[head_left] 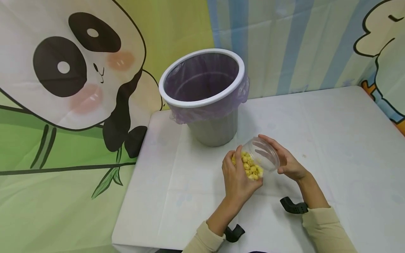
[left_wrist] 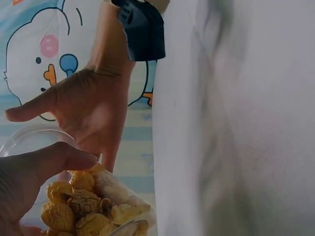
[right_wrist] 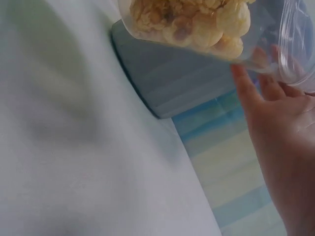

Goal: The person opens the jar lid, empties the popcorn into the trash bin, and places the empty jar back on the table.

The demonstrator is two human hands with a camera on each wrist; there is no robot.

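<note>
A clear plastic tub (head_left: 266, 157) of yellow popcorn (head_left: 250, 167) is held tilted above the table, its round clear end toward the right. My left hand (head_left: 238, 177) grips the popcorn-filled part, thumb and fingers spread around the wall. At the clear end is my right hand (head_left: 289, 163), its fingers extended along the far side and showing through the plastic. The left wrist view has the popcorn (left_wrist: 81, 211) close under the left thumb, with the right palm (left_wrist: 93, 108) facing it. In the right wrist view, the right fingertips lie right at the tub's rim (right_wrist: 285, 49).
A grey bin (head_left: 215, 130) with a white rim and a purple bag liner (head_left: 205, 112) stands behind the hands, toward the back of the white table (head_left: 190, 211). Printed cartoon cloth (head_left: 177, 31) hangs behind and at the left. Black wrist mounts (head_left: 293, 206) sit below both hands.
</note>
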